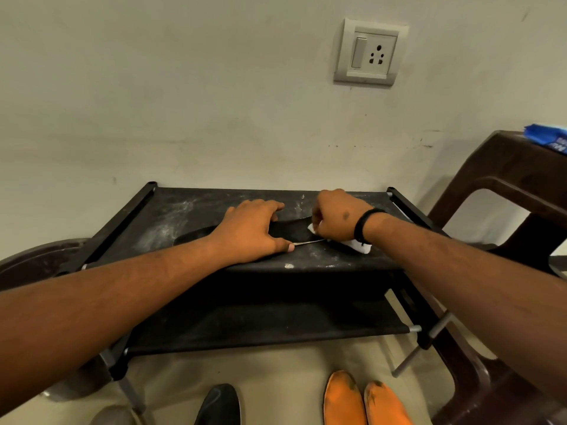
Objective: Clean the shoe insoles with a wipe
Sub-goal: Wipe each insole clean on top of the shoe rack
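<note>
Your left hand lies flat on the black insole, fingers straight and spread, thumb extended along the near edge, pressing it down onto the top shelf of the shoe rack. Your right hand is curled into a loose fist on the white wipe, pinching it against the insole's right end; a crumpled corner of the wipe protrudes beneath the wrist, which carries a black band. The two hands sit apart, with a bare strip of insole between them. The insole is thin, elongated and matte, with a pale edge line at its near side. The shelf is dark taut fabric, dusted with white powdery smears, framed by black plastic end bars and grey metal tubes. Below the rack, on the floor, stand a black shoe and two orange shoes. Right of the rack stands a brown plastic chair bearing a blue packet. Above the rack, a wall socket is mounted.
</note>
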`<control>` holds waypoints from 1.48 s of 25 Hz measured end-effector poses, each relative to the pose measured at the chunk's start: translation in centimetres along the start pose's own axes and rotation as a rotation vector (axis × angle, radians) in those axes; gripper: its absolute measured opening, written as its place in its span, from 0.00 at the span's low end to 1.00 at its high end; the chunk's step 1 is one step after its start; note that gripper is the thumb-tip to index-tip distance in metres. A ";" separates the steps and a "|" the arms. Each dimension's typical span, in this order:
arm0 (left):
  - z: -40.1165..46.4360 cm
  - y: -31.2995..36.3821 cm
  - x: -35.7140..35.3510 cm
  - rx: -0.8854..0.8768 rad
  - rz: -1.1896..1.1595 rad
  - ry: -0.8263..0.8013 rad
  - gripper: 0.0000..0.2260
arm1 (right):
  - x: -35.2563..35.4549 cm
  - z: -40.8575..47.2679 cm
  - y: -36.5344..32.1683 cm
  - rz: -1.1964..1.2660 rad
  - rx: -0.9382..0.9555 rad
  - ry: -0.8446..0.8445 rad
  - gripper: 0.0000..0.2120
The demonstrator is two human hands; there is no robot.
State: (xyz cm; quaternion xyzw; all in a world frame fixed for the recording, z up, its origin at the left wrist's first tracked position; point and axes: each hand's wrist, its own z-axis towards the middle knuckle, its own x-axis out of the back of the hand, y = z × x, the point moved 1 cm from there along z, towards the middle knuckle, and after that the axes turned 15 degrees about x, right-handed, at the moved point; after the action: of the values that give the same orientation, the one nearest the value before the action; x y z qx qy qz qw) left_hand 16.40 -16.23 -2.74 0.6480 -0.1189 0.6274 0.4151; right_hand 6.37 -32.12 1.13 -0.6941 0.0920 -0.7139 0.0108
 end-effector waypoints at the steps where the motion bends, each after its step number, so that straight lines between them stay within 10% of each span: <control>1: 0.0 0.0 0.0 0.000 0.001 0.001 0.39 | 0.0 -0.3 -0.7 0.130 0.050 -0.024 0.03; 13: 0.0 0.1 0.2 0.001 -0.017 -0.013 0.39 | 0.6 0.6 2.7 0.005 -0.143 0.470 0.08; 22: 0.0 0.2 0.0 -0.012 0.066 -0.031 0.36 | -0.4 -0.7 -1.2 0.298 0.098 -0.017 0.04; 30: 4.0 3.7 2.1 0.010 -0.069 -0.405 0.09 | 3.5 -2.9 -0.4 0.374 -0.065 0.254 0.04; 37: 1.8 7.5 12.9 0.137 -0.486 0.167 0.04 | 11.1 -5.6 -2.4 0.359 -0.101 0.590 0.04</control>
State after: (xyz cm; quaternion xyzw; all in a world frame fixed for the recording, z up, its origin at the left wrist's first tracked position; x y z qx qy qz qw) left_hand 14.99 -17.39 12.11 0.6300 0.1174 0.5674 0.5172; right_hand 0.69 -30.72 12.38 -0.4303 0.2469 -0.8651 0.0746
